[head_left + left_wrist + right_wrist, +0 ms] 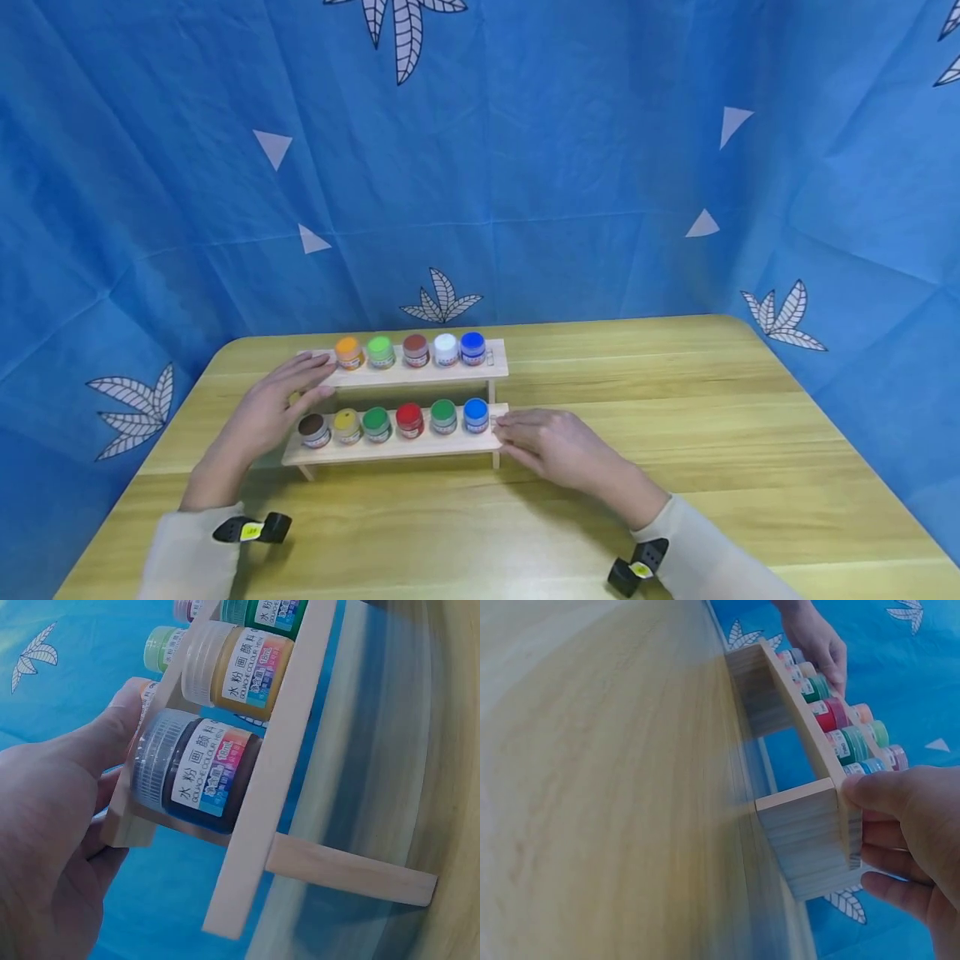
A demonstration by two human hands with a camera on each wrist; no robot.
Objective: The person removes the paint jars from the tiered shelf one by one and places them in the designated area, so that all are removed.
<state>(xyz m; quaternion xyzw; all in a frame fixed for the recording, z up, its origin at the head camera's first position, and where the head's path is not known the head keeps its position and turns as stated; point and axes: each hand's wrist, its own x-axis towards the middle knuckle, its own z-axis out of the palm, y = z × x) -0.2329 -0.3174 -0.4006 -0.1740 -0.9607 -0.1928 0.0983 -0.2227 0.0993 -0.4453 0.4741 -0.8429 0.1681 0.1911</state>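
"Where did the shelves stand?"

"Front shelf at eleven o'clock from the person; back shelf beyond it, between eleven and twelve."

"Hands?"

"Right hand, one o'clock, gripped the front shelf's three o'clock end. Left hand, between ten and eleven, grasped the back shelf's nine o'clock end, thumb and fingers either side."

"How far along?"

"Well advanced, by my reading. Front row: six upright paint jars, dark brown at nine o'clock through to blue at three. Back row: five more visible, orange to dark blue."

"Left to do?"

"Perhaps only squaring the shelves. Both hands were on the wood, so I judged it unfinished. Whether another jar stood behind the left hand, couldn't tell."
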